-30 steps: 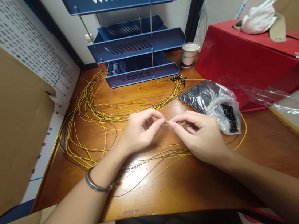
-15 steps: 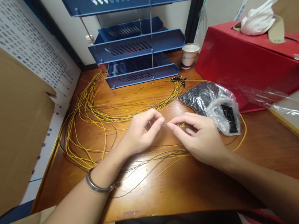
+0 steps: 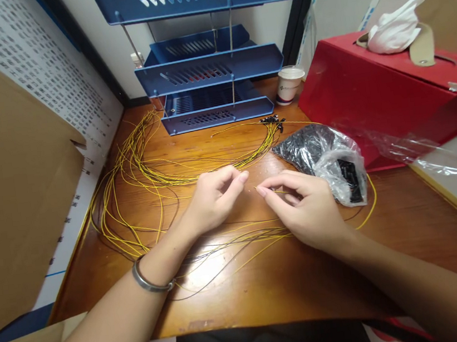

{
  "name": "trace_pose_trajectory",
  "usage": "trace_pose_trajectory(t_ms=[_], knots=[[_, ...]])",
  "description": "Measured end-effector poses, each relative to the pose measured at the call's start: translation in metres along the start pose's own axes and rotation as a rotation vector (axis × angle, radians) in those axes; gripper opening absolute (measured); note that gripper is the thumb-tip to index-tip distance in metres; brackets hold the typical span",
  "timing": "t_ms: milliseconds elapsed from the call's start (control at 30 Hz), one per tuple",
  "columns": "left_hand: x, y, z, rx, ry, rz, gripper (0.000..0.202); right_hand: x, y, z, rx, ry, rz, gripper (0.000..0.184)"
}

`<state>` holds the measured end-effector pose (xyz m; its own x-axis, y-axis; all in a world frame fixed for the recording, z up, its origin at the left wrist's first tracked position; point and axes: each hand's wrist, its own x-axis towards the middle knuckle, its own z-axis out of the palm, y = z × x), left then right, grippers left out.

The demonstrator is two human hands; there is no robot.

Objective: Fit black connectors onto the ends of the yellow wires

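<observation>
Over the middle of the desk, my right hand (image 3: 299, 198) pinches a thin yellow wire (image 3: 374, 208) close to its end, whose tip pokes out just past the thumb and forefinger. A short gap separates it from my left hand (image 3: 223, 194), whose thumb and forefinger are pressed together; what lies between them, if anything, is hidden. Under and behind both hands lies a bundle of yellow and black wires (image 3: 144, 171), looped on the left. Small black connectors (image 3: 273, 122) gather at the bundle's far end. A clear plastic bag of black parts (image 3: 314, 148) rests beyond my right hand.
Blue stacked trays (image 3: 211, 72) stand at the back of the wooden desk (image 3: 262, 301). A paper cup (image 3: 289, 84) is beside them. A red box with tissue (image 3: 386, 88) fills the right side. Cardboard (image 3: 9, 166) leans at the left.
My left hand has drawn slightly left, away from my right hand, widening the gap between the fingertips. The right hand keeps its pinch almost in place.
</observation>
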<state>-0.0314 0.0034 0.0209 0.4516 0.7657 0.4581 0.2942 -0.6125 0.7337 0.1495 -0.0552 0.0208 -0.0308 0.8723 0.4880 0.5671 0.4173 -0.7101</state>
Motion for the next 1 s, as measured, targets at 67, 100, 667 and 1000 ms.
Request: trace_pose_trajectory(t_ms=[67,100,667,1000], knots=[[-0.0004,-0.0018,-0.0002,0.0,0.023,-0.03,0.041,0.0005,-0.0002,-0.0005,-0.006,0.01,0.008,0.012],[-0.0006,-0.0026,-0.0005,-0.008,0.027,-0.047,0.041,0.0007,-0.0005,-0.0008,-0.006,0.016,0.012,0.012],[-0.0019,0.0005,-0.0025,-0.007,-0.065,0.019,0.018,0.0002,-0.001,0.0,-0.001,0.024,0.021,0.012],[-0.0013,0.0021,-0.0035,-0.008,-0.1,0.013,0.017,-0.0003,-0.0014,-0.001,0.0,0.023,0.013,0.011]])
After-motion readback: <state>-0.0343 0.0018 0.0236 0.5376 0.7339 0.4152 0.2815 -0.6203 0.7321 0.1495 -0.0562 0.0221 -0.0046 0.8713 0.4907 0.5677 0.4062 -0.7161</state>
